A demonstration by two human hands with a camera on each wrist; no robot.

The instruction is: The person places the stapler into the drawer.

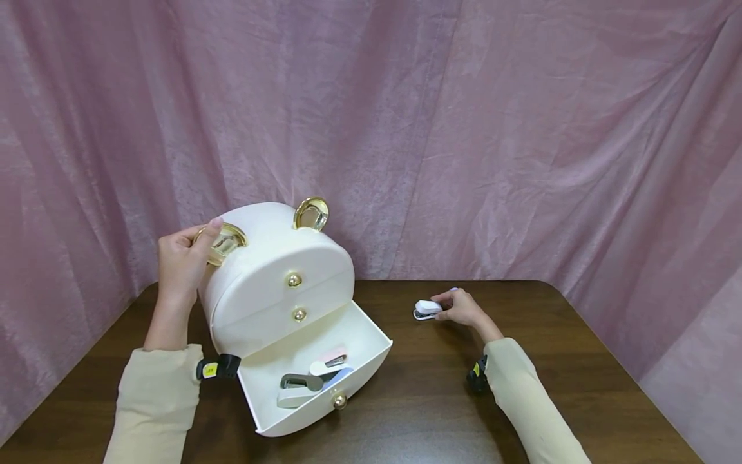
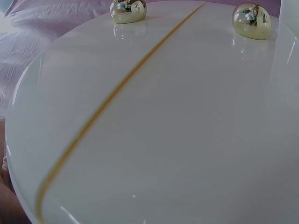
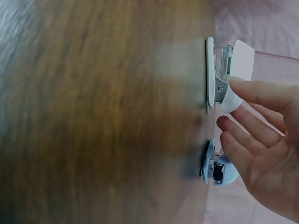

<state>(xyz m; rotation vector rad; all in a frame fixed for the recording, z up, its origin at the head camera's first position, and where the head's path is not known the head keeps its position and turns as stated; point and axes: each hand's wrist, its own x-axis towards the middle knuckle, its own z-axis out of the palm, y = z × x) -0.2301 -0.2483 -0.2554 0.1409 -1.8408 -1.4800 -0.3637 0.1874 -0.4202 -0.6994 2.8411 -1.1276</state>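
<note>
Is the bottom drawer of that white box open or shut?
Open. In the head view, the bottom drawer juts out from the white box, and staplers show inside it.

I am facing a dark brown, wood-grained tabletop (image 1: 417, 399), its far corners rounding off. On its left part a white cabinet (image 1: 261, 290) is standing, a drawer (image 1: 307, 415) jutting out over the wood. Near the far edge, a white stapler (image 1: 428, 307) is resting, my right hand (image 1: 464, 307) pinching it, and a pale blue stapler (image 3: 228, 172) is sitting close by.

yellow labels (image 1: 210, 370) | on wrist cameras (image 1: 230, 365) | print too small to read
</note>
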